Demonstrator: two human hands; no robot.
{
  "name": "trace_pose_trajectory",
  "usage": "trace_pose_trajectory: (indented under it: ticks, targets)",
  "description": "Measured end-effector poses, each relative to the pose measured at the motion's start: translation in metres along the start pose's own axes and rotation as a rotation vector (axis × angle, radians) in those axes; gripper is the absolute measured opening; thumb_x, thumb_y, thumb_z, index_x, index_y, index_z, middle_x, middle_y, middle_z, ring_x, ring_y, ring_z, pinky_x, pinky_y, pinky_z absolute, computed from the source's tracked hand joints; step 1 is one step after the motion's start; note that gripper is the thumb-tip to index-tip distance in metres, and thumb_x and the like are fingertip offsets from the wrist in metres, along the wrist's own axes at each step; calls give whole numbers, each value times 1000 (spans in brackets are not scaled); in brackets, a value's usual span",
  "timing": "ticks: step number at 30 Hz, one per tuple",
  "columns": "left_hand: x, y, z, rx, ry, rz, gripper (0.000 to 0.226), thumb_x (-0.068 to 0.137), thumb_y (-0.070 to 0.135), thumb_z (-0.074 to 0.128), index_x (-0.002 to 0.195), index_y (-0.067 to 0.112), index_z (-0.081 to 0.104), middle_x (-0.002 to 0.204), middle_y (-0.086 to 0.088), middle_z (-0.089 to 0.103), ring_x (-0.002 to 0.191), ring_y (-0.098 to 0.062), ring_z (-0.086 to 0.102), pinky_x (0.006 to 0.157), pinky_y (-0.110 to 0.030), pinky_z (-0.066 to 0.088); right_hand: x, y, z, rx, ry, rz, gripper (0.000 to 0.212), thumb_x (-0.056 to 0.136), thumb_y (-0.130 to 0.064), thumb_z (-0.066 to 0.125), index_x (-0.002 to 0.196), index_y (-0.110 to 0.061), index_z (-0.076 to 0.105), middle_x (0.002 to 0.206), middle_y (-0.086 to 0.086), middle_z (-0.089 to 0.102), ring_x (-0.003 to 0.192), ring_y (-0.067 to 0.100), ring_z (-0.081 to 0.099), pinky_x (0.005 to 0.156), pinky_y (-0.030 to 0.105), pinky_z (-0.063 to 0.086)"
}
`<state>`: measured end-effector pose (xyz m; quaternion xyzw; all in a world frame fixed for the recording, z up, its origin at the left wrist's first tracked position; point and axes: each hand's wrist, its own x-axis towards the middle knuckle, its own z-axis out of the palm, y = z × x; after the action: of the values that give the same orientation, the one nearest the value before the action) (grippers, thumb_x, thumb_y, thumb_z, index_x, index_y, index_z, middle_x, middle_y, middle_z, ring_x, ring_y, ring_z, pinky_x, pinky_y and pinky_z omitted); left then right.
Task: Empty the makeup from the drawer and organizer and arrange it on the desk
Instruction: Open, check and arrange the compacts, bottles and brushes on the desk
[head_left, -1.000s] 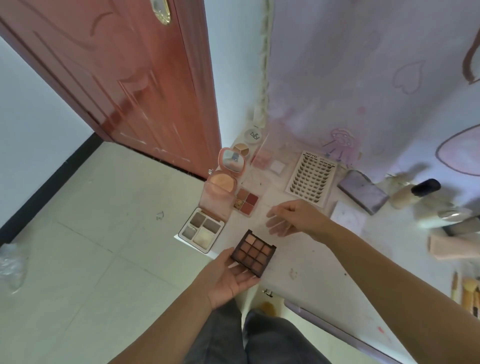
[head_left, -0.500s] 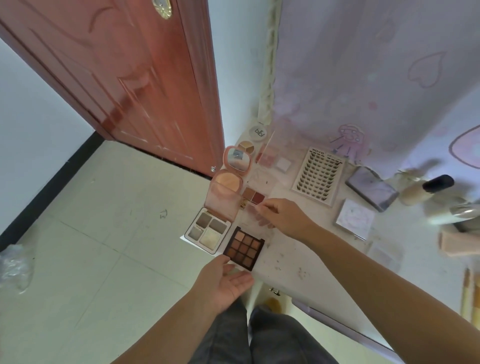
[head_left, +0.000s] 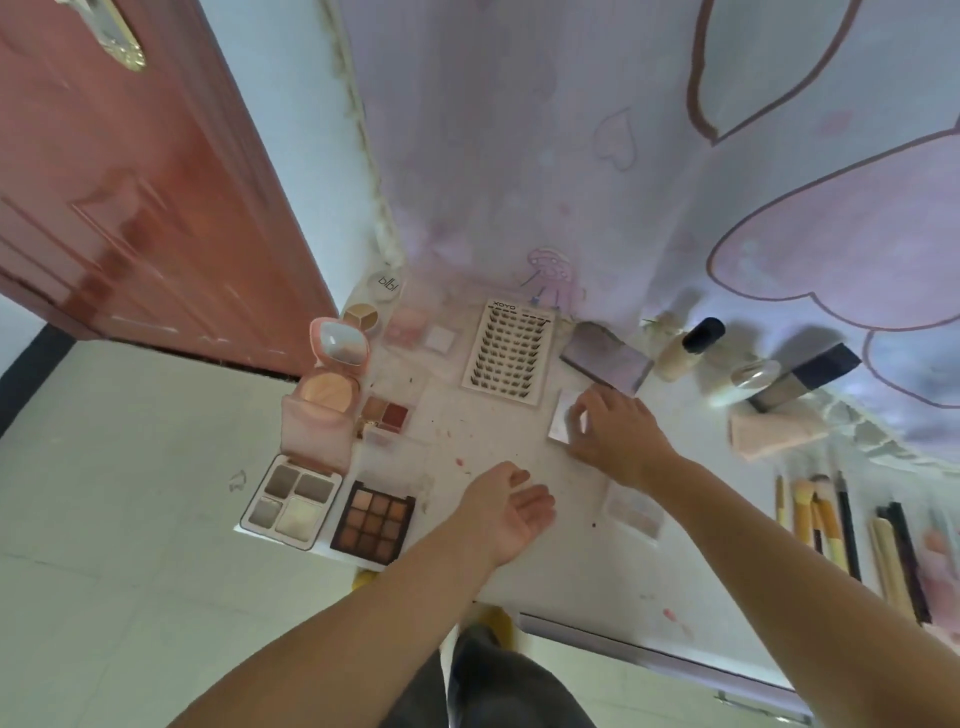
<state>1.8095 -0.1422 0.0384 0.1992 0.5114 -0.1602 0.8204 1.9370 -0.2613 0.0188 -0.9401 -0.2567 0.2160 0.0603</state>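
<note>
The right hand (head_left: 615, 434) seems to pinch the little square box (head_left: 563, 423) just beside it; the left hand (head_left: 506, 512), loose, is farther.

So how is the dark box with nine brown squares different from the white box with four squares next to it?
The nine-pan palette has a dark frame and nine small warm brown and tan pans. The four-pan palette has a pale frame, four bigger greyish and cream pans, and its pink lid hinged open behind it, while the nine-pan shows no lid. Both lie flat, side by side, at the desk's front edge.
</note>
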Motion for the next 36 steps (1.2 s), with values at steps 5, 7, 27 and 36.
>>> trace_pose_trajectory:
  ticks: [5, 7, 27, 36]
  targets:
    - [18, 10, 18, -15, -105, 32, 31, 99, 29, 41, 116, 5, 50, 106, -26, 55, 91, -36, 55, 93, -45, 45, -12, -11, -14, 149, -24, -112, 34, 80, -44, 62, 102, -21, 50, 105, -2, 55, 97, 18, 53, 79, 28, 45]
    - [7, 10, 16, -8, -252, 5, 40, 98, 41, 41, 119, 10, 54, 111, -25, 59, 96, -36, 59, 91, -48, 50, -30, -19, -24, 270, -19, -159, 39, 77, -52, 63, 102, -26, 48, 94, -9, 55, 83, 9, 52, 66, 20, 40]
    - [-29, 9, -16, 50, -423, 104, 52, 91, 42, 55, 131, 11, 48, 127, -25, 56, 108, -38, 61, 86, -47, 54, -61, -62, -61, 248, -318, -384, 50, 78, -27, 59, 123, -31, 39, 102, 0, 64, 88, 22, 63, 80, 43, 55]
    - [-31, 9, -15, 71, -385, 103, 49, 90, 41, 57, 128, 11, 51, 123, -28, 57, 109, -40, 61, 88, -49, 53, -63, -63, -56, 269, -351, -379, 49, 81, -21, 56, 126, -27, 37, 99, 1, 61, 87, 23, 60, 76, 40, 54]
